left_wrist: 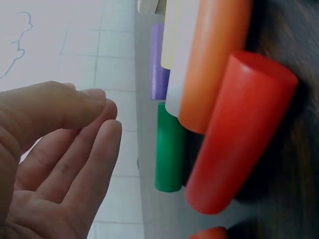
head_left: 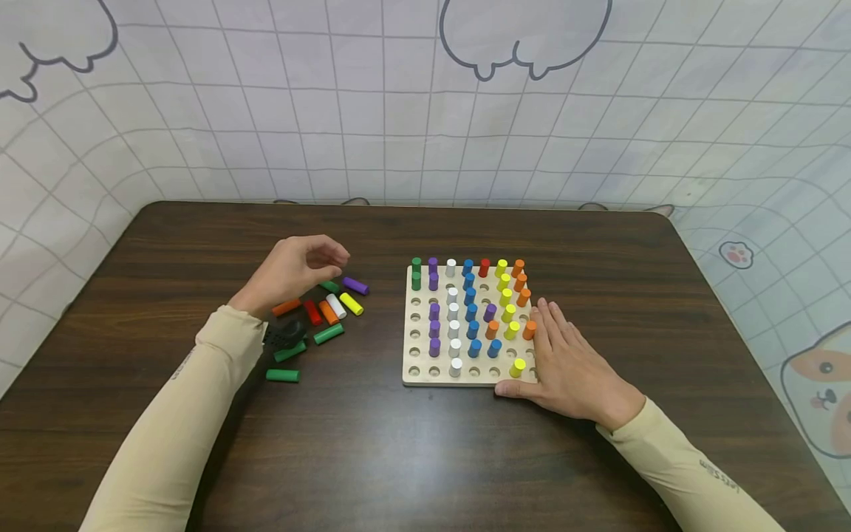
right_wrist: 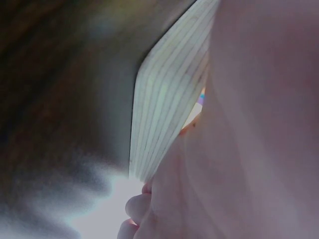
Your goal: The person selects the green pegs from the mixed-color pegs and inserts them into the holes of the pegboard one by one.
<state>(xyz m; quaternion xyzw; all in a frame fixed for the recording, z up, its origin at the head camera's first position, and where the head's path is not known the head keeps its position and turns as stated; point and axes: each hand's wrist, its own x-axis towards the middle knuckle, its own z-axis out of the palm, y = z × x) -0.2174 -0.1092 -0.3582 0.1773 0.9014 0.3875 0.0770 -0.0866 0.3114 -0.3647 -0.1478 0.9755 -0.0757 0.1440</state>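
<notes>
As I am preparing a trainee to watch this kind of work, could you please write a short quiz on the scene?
1. True or false: the left hand holds nothing.
2. How many red pegs stand in the pegboard?
A) One
B) Three
C) Five
3. Fill in the missing word: the ____ hand rests against the edge of the pegboard.

Key:
1. True: nothing shows between its thumb and fingers in the left wrist view.
2. A, in the far row.
3. Right: the right hand lies along that edge.
</notes>
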